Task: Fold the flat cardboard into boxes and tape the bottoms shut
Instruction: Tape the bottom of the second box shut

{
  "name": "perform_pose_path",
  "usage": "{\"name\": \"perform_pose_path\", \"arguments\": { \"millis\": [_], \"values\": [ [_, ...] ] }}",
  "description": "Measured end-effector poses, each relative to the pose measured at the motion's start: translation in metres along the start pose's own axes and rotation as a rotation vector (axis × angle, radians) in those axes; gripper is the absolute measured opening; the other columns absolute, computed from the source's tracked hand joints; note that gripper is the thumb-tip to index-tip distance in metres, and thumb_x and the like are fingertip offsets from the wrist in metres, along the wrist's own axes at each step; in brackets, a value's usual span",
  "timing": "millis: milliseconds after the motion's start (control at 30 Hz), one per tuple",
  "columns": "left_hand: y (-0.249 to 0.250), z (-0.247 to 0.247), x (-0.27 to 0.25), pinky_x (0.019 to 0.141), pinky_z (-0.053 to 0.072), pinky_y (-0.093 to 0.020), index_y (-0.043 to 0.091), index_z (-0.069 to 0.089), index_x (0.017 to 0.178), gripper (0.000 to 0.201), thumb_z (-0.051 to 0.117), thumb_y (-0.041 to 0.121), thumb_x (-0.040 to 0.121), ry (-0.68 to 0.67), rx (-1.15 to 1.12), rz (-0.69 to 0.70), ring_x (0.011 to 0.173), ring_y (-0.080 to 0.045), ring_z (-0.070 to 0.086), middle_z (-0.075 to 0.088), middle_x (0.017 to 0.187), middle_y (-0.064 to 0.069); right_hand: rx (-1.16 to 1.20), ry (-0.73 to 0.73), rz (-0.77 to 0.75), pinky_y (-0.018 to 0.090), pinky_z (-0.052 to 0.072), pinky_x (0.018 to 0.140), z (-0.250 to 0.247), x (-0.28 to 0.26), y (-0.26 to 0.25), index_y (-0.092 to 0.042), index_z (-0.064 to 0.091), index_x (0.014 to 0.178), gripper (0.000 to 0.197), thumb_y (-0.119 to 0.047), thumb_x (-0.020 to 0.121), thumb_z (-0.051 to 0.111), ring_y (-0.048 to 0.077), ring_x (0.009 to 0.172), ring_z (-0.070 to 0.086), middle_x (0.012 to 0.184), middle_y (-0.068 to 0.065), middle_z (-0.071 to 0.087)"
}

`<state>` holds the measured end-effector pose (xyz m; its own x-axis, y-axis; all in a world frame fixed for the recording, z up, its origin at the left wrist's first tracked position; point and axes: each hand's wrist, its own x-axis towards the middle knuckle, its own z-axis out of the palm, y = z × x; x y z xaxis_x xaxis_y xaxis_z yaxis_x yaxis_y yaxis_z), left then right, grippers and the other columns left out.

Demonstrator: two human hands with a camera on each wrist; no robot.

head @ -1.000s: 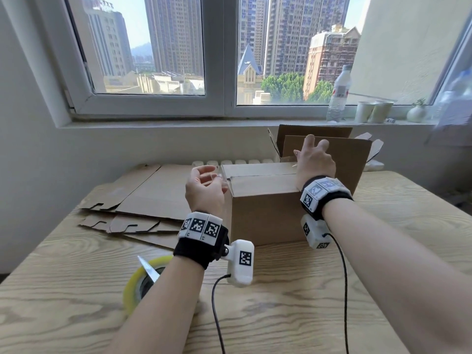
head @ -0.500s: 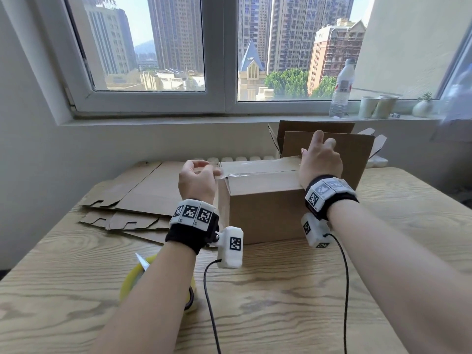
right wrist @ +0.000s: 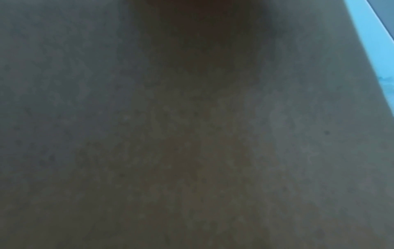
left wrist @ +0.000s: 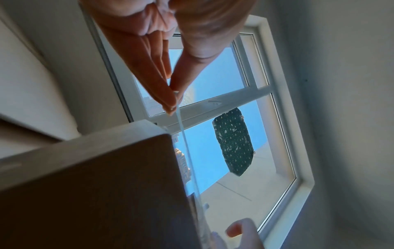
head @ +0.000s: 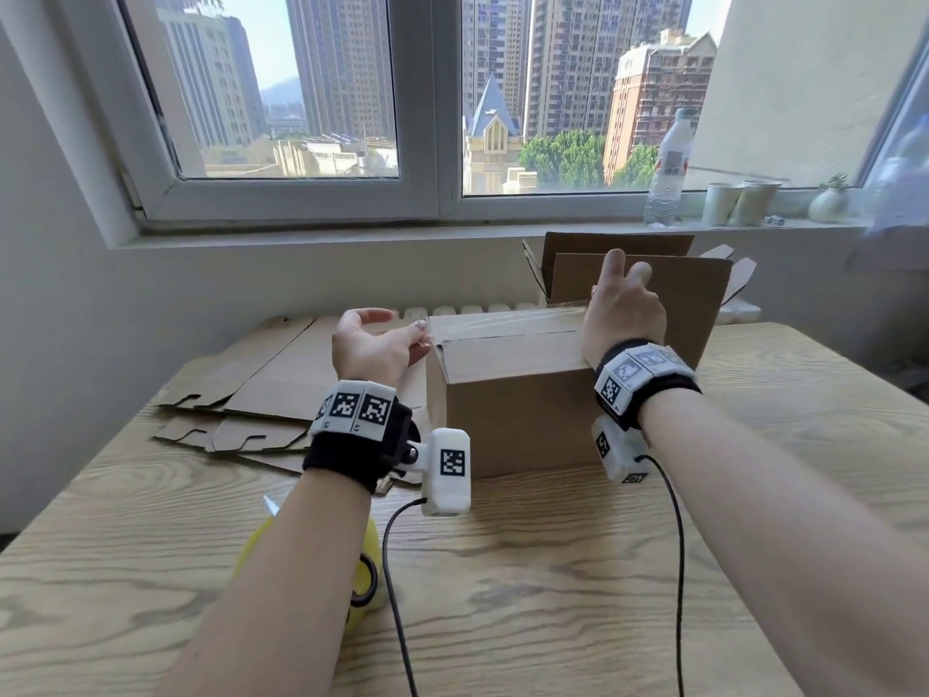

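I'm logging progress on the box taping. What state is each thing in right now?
Box: folded, flaps closed, standing on the table.
Clear tape: laid along the top seam, left end not yet stuck down.
Left hand: pinches the tape end.
Right hand: presses on the box's right end.
Flat cardboard: unfolded, stacked.
Rear box: flaps open.
Tape dispenser: idle on table.

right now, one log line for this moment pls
step: taping box seam | left hand: pinches tape end | right hand: presses tape on box top
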<state>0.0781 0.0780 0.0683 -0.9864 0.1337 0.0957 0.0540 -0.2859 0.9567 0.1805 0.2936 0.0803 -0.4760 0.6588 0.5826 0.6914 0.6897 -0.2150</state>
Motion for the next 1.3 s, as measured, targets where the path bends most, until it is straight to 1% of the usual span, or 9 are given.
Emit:
{"name": "perform_pose_path", "arguments": {
  "millis": [267, 500, 667, 833, 1000, 1067, 1133, 1233, 1300],
  "values": [
    [-0.010, -0.001, 0.008, 0.074, 0.060, -0.032, 0.010, 0.060, 0.088, 0.027, 0.079, -0.005, 0.076, -0.028, 0.123, -0.075, 0.078, -0.027, 0.074, 0.069, 0.100, -0.022, -0.004, 0.004, -0.014, 0.035, 0.041, 0.059, -0.002, -0.003, 0.000, -0.007, 0.036, 0.124, 0.040, -0.003, 0.091, 0.059, 0.038, 0.079, 0.067, 0.105, 0.015, 0.046],
    [-0.014, -0.003, 0.009, 0.076, 0.061, -0.034, 0.010, 0.062, 0.088, 0.024, 0.079, -0.004, 0.078, -0.018, 0.132, -0.072, 0.075, -0.025, 0.074, 0.071, 0.094, -0.021, -0.004, 0.008, -0.026, 0.035, 0.041, 0.059, -0.001, -0.003, 0.001, -0.007, 0.037, 0.123, 0.039, -0.007, 0.092, 0.060, 0.039, 0.080, 0.068, 0.106, 0.015, 0.047],
    [-0.013, -0.005, 0.011, 0.075, 0.060, -0.032, 0.010, 0.063, 0.087, 0.022, 0.078, -0.004, 0.079, 0.000, 0.112, -0.031, 0.073, -0.023, 0.074, 0.070, 0.093, -0.020, 0.002, 0.028, -0.040, 0.036, 0.040, 0.059, 0.002, -0.002, 0.002, -0.006, 0.038, 0.124, 0.037, -0.009, 0.094, 0.059, 0.039, 0.079, 0.067, 0.103, 0.015, 0.048],
    [-0.022, -0.007, 0.012, 0.075, 0.060, -0.034, 0.010, 0.063, 0.088, 0.023, 0.078, -0.004, 0.078, -0.001, 0.118, -0.069, 0.077, -0.026, 0.075, 0.071, 0.095, -0.022, 0.001, 0.034, -0.047, 0.036, 0.043, 0.060, 0.003, -0.001, 0.002, -0.006, 0.040, 0.121, 0.035, -0.009, 0.093, 0.061, 0.039, 0.080, 0.068, 0.103, 0.014, 0.049],
    [-0.030, -0.003, 0.011, 0.067, 0.058, -0.026, 0.008, 0.061, 0.086, 0.021, 0.075, -0.006, 0.080, -0.033, 0.109, -0.071, 0.074, -0.025, 0.073, 0.071, 0.095, -0.024, -0.004, 0.033, -0.051, 0.035, 0.039, 0.061, 0.004, -0.001, 0.002, -0.006, 0.041, 0.122, 0.035, -0.010, 0.094, 0.060, 0.040, 0.083, 0.068, 0.104, 0.014, 0.051],
    [-0.030, -0.002, 0.011, 0.063, 0.058, -0.024, 0.010, 0.061, 0.085, 0.018, 0.075, -0.002, 0.082, -0.049, 0.205, -0.029, 0.069, -0.020, 0.073, 0.072, 0.092, -0.019, -0.005, 0.030, -0.049, 0.034, 0.039, 0.061, 0.003, -0.001, 0.003, -0.006, 0.040, 0.123, 0.036, -0.011, 0.093, 0.061, 0.040, 0.083, 0.068, 0.104, 0.014, 0.052],
    [-0.029, -0.002, 0.013, 0.065, 0.061, -0.030, 0.016, 0.060, 0.083, 0.015, 0.072, 0.007, 0.087, -0.090, 0.433, 0.065, 0.066, -0.020, 0.072, 0.072, 0.088, -0.010, -0.004, 0.029, -0.045, 0.034, 0.039, 0.061, 0.003, -0.002, 0.003, -0.006, 0.040, 0.122, 0.036, -0.011, 0.093, 0.061, 0.040, 0.083, 0.068, 0.104, 0.014, 0.052],
    [-0.030, 0.000, 0.013, 0.081, 0.059, -0.041, 0.025, 0.060, 0.088, 0.005, 0.062, 0.021, 0.087, -0.191, 0.805, 0.150, 0.081, -0.027, 0.072, 0.072, 0.093, 0.000, 0.008, 0.032, -0.030, 0.034, 0.039, 0.061, 0.004, -0.002, 0.003, -0.006, 0.040, 0.121, 0.035, -0.012, 0.093, 0.059, 0.040, 0.083, 0.068, 0.104, 0.014, 0.052],
    [-0.033, 0.001, 0.012, 0.089, 0.055, -0.041, 0.025, 0.058, 0.103, 0.016, 0.058, 0.021, 0.087, -0.266, 0.984, 0.130, 0.095, -0.028, 0.068, 0.070, 0.106, -0.001, 0.007, 0.030, -0.023, 0.034, 0.039, 0.061, 0.005, -0.001, 0.003, -0.006, 0.039, 0.121, 0.034, -0.013, 0.094, 0.059, 0.040, 0.084, 0.068, 0.104, 0.014, 0.052]
  ]
}}
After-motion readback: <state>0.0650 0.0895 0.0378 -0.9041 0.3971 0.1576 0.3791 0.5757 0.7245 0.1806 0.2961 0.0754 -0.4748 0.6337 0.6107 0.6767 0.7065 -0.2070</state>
